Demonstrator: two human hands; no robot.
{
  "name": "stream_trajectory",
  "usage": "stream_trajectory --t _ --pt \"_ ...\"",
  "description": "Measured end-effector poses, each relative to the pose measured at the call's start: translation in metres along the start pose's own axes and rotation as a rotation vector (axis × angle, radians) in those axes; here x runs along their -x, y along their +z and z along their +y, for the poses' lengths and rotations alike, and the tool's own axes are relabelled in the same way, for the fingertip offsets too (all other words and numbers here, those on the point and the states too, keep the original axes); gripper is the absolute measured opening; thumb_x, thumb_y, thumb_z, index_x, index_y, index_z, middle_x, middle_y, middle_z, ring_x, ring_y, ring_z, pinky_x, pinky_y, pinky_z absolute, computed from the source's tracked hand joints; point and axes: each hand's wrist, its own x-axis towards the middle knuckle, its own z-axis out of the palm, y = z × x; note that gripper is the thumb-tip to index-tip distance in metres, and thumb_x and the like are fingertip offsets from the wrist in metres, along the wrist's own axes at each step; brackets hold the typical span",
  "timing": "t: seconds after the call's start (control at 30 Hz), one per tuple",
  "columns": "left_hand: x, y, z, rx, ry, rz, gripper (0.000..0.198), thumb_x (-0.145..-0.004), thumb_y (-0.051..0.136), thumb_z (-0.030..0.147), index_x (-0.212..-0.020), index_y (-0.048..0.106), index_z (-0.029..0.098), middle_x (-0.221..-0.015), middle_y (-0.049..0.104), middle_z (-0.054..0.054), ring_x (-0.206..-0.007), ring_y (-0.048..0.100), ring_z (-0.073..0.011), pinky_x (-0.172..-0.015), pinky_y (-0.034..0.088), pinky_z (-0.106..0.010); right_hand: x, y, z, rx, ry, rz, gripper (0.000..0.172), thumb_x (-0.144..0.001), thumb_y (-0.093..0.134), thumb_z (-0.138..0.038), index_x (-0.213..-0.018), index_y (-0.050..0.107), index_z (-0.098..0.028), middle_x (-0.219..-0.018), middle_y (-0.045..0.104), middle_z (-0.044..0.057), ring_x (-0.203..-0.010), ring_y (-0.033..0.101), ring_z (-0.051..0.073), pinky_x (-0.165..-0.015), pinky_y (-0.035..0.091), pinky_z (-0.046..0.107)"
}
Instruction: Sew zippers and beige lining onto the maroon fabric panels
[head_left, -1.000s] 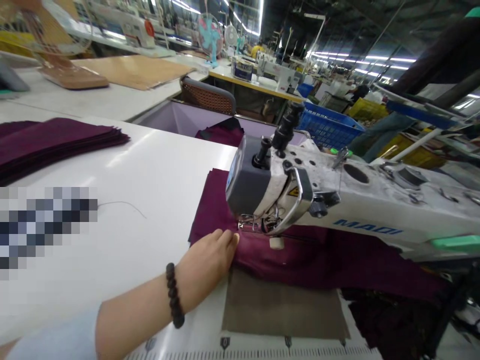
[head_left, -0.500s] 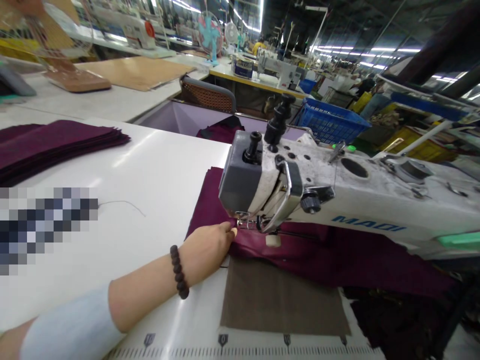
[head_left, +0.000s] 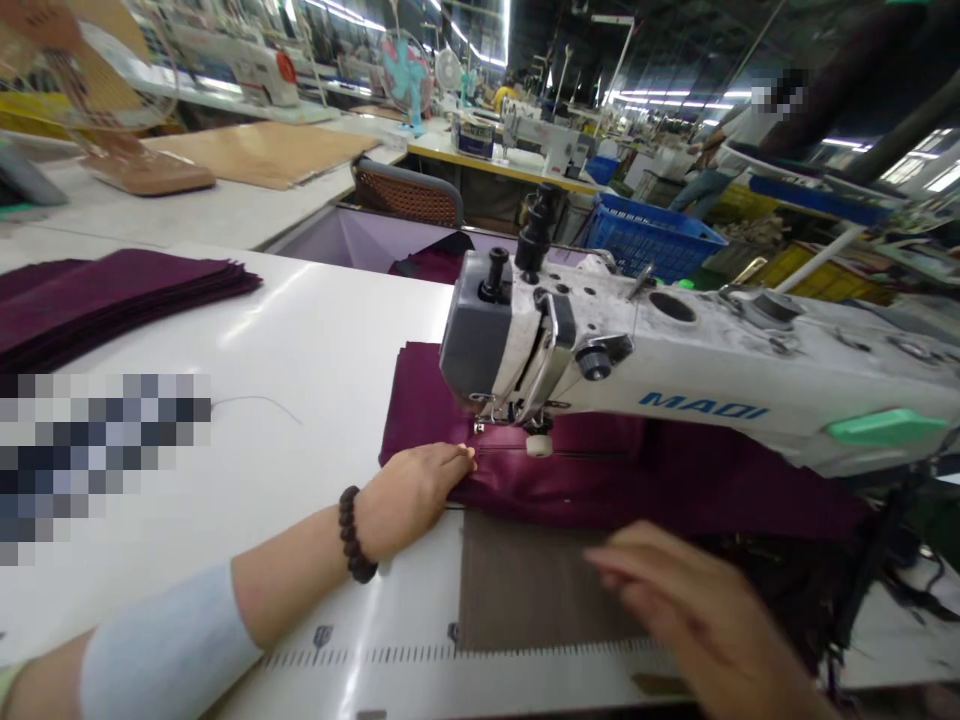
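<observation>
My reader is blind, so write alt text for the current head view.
A person's left hand rests on maroon cloth under a white sewing machine; the blurred right hand is near a brown sheet. A maroon stack lies farther left.

Chair (head_left: 407, 194) sits past the bench's (head_left: 330, 340) far edge, tube lights (head_left: 506, 32) glowing under a pretty dark ceiling (head_left: 690, 40).

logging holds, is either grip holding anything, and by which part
Left grip touches the maroon fabric near its left end; holding can't be told. Right grip holds nothing visible.
</observation>
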Motion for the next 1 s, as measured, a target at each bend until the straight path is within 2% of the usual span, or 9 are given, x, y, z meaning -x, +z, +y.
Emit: stream_trajectory --t 0.1,0.17,0.37,0.47,0.53,0.63,0.73,0.9,1.0 --pt "-0.005 -0.009 -0.002 0.124 -0.157 0.018 0.04 -0.067 0.041 -0.002 -0.099 0.058 0.015 -0.093 0.067 -0.006 -0.086 0.063 -0.0193 -0.077 0.049 -0.029 -0.036 0.053 -0.026 0.152 0.129 -0.244 0.036 -0.085 0.042 -0.018 -0.119 0.054 -0.015 -0.105 0.061 0.012 -0.09 0.061 0.023 -0.079 0.05 0.033" --pt "-0.012 -0.015 -0.004 0.225 -0.262 0.055 0.035 -0.072 0.04 0.002 -0.097 0.06 0.016 -0.09 0.068 -0.004 -0.085 0.063 -0.0191 -0.075 0.049 -0.028 -0.056 0.068 -0.033 0.182 0.232 -0.315 0.044 -0.085 0.048 -0.02 -0.128 0.045 -0.014 -0.107 0.061 0.014 -0.095 0.059 0.026 -0.084 0.047 0.038" --pt "-0.027 -0.02 -0.012 0.327 -0.351 0.075 0.022 -0.08 0.042 0.011 -0.08 0.063 0.015 -0.084 0.069 -0.003 -0.082 0.064 -0.0197 -0.072 0.048 -0.025 -0.082 0.055 -0.022 0.063 0.12 -0.303 0.064 -0.076 0.062 -0.028 -0.133 0.037 -0.016 -0.126 0.049 0.013 -0.12 0.042 0.025 -0.101 0.034 0.037" --pt "-0.027 -0.016 -0.013 0.322 -0.333 0.081 0.022 -0.081 0.041 0.01 -0.084 0.063 0.015 -0.087 0.069 -0.003 -0.084 0.064 -0.0184 -0.074 0.047 -0.024 -0.085 0.052 -0.018 -0.041 0.132 -0.314 0.067 -0.075 0.063 -0.028 -0.135 0.034 -0.02 -0.121 0.053 0.011 -0.105 0.054 0.023 -0.085 0.046 0.031" --pt "-0.027 -0.014 -0.011 0.327 -0.313 0.08 0.018 -0.082 0.045 0.013 -0.088 0.062 0.016 -0.089 0.068 -0.001 -0.083 0.064 -0.0175 -0.073 0.047 -0.023 -0.085 0.053 -0.018 -0.107 0.202 -0.363 0.068 -0.077 0.06 -0.028 -0.137 0.029 -0.025 -0.103 0.062 0.008 -0.074 0.063 0.017 -0.06 0.051 0.025" --pt "-0.027 -0.007 -0.007 0.276 -0.284 0.095 0.021 -0.072 0.064 0.019 -0.092 0.06 0.014 -0.088 0.068 -0.003 -0.081 0.064 -0.0199 -0.072 0.048 -0.026 -0.086 0.054 -0.018 -0.166 0.28 -0.43 0.066 -0.078 0.058 -0.029 -0.136 0.027 -0.027 -0.076 0.062 0.001 -0.041 0.052 0.009 -0.039 0.042 0.019" --pt "-0.026 0.001 -0.001 0.192 -0.247 0.126 0.033 -0.064 0.07 0.014 -0.095 0.06 0.012 -0.093 0.065 -0.009 -0.086 0.062 -0.0235 -0.077 0.048 -0.032 -0.088 0.054 -0.015 -0.201 0.294 -0.451 0.063 -0.077 0.058 -0.032 -0.133 0.031 -0.027 -0.067 0.058 -0.002 -0.036 0.048 0.008 -0.035 0.039 0.017" --pt "-0.023 0.008 0.0 0.187 -0.152 0.161 0.016 -0.066 0.056 0.003 -0.076 0.064 0.013 -0.085 0.066 -0.009 -0.087 0.06 -0.0241 -0.081 0.047 -0.036 -0.083 0.053 -0.011 -0.251 0.29 -0.466 0.062 -0.078 0.058 -0.035 -0.133 0.033 -0.023 -0.059 0.053 -0.005 -0.036 0.046 0.006 -0.039 0.038 0.015" --pt "-0.022 0.006 -0.005 0.249 -0.114 0.237 0.028 -0.066 0.049 0.0 -0.084 0.065 0.015 -0.09 0.067 -0.007 -0.09 0.061 -0.0207 -0.081 0.048 -0.032 -0.079 0.049 -0.01 -0.443 0.265 -0.666 0.067 -0.08 0.056 -0.027 -0.139 0.022 -0.029 -0.064 0.053 -0.005 -0.042 0.049 0.005 -0.042 0.039 0.014"
